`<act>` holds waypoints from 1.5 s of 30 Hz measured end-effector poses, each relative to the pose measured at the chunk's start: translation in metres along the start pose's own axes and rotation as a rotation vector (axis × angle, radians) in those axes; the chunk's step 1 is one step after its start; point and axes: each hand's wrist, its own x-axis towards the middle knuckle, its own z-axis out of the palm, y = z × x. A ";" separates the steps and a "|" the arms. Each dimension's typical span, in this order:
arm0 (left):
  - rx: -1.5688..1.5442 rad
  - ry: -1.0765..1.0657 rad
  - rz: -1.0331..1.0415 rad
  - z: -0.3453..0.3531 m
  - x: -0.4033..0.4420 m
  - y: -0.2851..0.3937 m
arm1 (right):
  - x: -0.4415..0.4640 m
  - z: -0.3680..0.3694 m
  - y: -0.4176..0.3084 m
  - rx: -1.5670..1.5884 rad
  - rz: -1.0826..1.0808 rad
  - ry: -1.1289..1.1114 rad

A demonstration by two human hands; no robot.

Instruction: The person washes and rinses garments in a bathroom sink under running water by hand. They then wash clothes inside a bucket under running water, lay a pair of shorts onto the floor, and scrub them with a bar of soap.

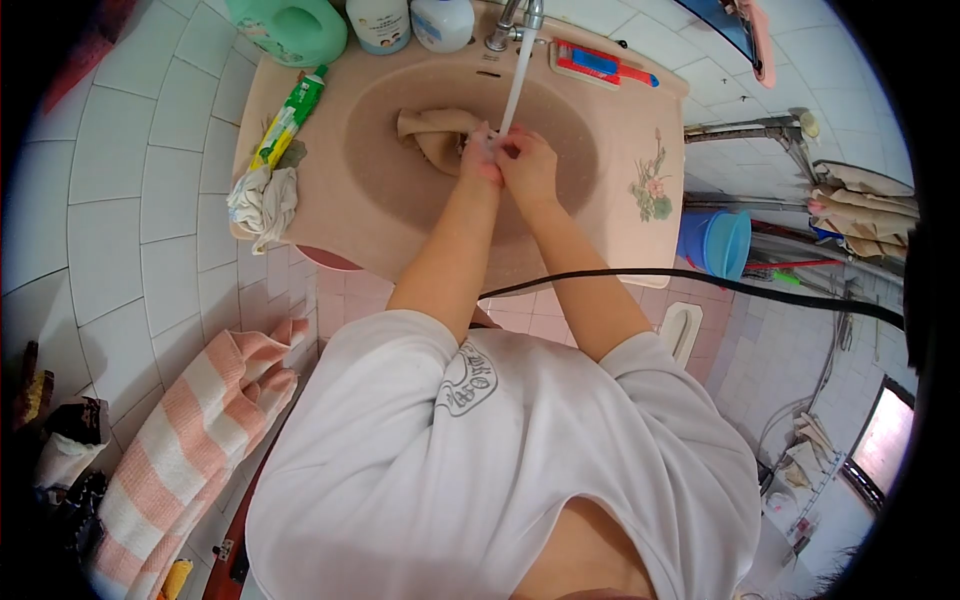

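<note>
Water runs from the metal faucet (530, 18) onto my two hands, which meet over the pink sink basin (380, 185). My left hand (482, 158) is wet and pale under the stream, and its finger positions are too small and blurred to read. Against it, my right hand (530, 163) has its fingers curled in a pinch; what lies between them, if anything, is hidden. A beige cloth (430, 130) lies bunched in the basin, just left of my left hand and close to it.
Along the sink's back edge stand a green jug (300, 35) and two white bottles (380, 25). A red-and-blue brush (600, 65) lies right of the faucet. On the left rim are a green-yellow tube (288, 120) and a white cloth (265, 205). A black cable (700, 277) crosses my right forearm.
</note>
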 end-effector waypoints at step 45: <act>2.959 -0.233 0.429 0.024 -0.146 0.062 | -0.020 0.007 -0.040 -0.475 -0.260 -0.780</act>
